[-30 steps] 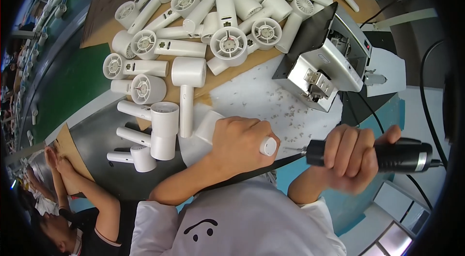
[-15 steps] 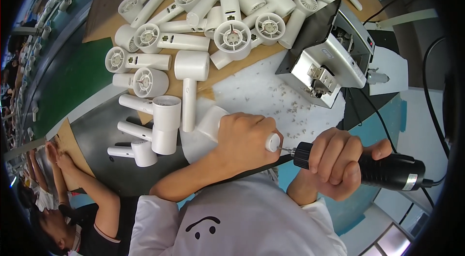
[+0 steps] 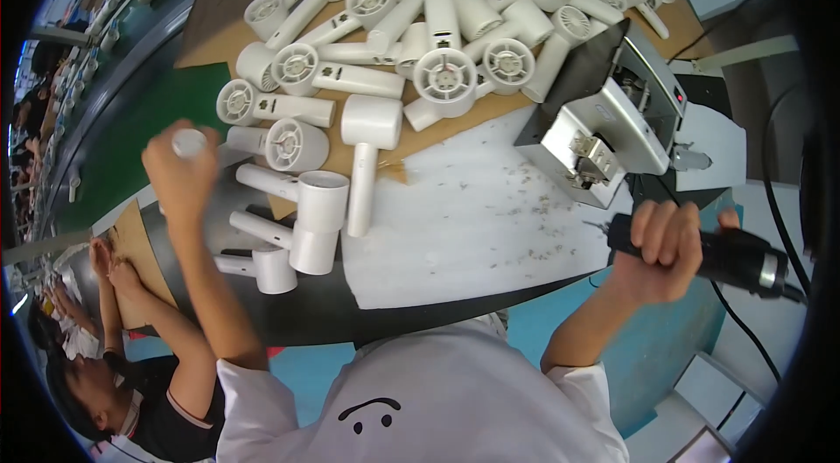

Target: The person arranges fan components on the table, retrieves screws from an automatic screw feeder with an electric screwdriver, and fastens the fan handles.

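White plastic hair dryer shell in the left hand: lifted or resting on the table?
Lifted: the left hand grips the white plastic hair dryer shell above the table.

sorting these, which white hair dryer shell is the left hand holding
The one raised in the left hand, its round handle end poking above the fist at the table's left edge; every other shell lies loose on the table.
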{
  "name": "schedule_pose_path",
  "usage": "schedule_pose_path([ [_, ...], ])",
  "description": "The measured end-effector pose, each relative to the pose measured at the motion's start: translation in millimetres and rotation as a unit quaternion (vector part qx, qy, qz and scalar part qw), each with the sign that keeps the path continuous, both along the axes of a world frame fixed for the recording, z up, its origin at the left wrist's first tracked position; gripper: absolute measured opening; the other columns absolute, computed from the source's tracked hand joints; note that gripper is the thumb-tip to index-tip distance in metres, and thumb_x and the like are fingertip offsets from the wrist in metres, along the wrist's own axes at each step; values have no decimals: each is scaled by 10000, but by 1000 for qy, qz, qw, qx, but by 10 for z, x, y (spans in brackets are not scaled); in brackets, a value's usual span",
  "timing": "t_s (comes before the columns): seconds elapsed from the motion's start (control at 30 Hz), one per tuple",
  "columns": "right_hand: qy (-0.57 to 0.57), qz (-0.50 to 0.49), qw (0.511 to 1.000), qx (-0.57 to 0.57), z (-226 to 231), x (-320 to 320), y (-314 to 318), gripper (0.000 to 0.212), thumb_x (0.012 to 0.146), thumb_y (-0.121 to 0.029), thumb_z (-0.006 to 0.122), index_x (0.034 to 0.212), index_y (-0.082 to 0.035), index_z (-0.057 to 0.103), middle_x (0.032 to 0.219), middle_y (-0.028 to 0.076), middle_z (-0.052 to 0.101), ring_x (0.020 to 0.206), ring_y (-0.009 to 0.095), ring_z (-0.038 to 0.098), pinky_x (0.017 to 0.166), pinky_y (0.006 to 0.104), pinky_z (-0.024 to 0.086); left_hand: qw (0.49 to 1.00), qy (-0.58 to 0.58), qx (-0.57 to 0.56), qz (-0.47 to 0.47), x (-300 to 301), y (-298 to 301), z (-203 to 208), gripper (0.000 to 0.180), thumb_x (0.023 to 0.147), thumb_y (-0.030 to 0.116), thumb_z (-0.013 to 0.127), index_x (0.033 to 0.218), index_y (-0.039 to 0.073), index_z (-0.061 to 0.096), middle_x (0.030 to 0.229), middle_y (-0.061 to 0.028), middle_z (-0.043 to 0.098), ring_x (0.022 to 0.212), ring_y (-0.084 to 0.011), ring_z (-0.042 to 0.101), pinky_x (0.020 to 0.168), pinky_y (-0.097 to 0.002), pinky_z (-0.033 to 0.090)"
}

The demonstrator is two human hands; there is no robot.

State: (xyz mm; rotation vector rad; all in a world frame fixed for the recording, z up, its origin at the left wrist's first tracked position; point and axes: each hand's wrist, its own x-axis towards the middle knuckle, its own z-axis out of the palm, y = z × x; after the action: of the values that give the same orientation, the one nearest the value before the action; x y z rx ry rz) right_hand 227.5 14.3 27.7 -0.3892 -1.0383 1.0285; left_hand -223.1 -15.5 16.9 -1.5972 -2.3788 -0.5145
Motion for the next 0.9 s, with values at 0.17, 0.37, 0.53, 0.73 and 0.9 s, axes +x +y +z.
schedule_pose_path([
  [0.17, -57, -83, 995, 3, -37, -90, 243, 352, 921, -5, 450, 1234, -155, 397, 594, -24, 321, 465, 78, 314, 485, 270, 356, 996, 53, -68, 11, -1324, -192, -589, 186, 739, 150, 673, 820, -11, 629, 742, -206, 655, 718, -414, 622, 721, -473, 512],
  [0.37, -111, -155, 982, -8, -73, -202, 397, 394, 879, 28, 485, 1220, -128, 363, 564, 7, 376, 418, 102, 341, 428, 295, 344, 972, 231, -45, 11, -866, -665, -456, 400, 823, 322, 689, 1004, -29, 623, 700, -175, 650, 659, -360, 652, 632, -454, 522],
  [0.53, -128, -167, 977, -38, -158, -288, 456, 398, 853, 49, 519, 1185, -95, 355, 579, 32, 437, 420, 105, 347, 422, 302, 342, 915, -292, -178, 214, -30, -709, -404, 593, 888, 510, 612, 889, -83, 618, 669, -124, 628, 400, -150, 537, 363, -283, 398],
  [0.73, -142, -192, 969, -69, -152, -341, 495, 381, 837, 59, 532, 1152, -68, 358, 547, 35, 421, 412, 108, 349, 416, 302, 345, 911, -343, -78, 217, 294, -680, -502, 478, 805, 242, 764, 1139, -9, 532, 678, -81, 604, 519, -127, 578, 409, -257, 427],
  [0.9, -163, -226, 956, -89, -119, -419, 511, 386, 822, 74, 541, 1140, -56, 365, 527, 36, 411, 411, 103, 354, 417, 301, 352, 909, -372, -1, 190, 516, -859, -564, 464, 830, 160, 728, 1200, -10, 504, 805, -102, 641, 643, -162, 629, 550, -268, 518],
])
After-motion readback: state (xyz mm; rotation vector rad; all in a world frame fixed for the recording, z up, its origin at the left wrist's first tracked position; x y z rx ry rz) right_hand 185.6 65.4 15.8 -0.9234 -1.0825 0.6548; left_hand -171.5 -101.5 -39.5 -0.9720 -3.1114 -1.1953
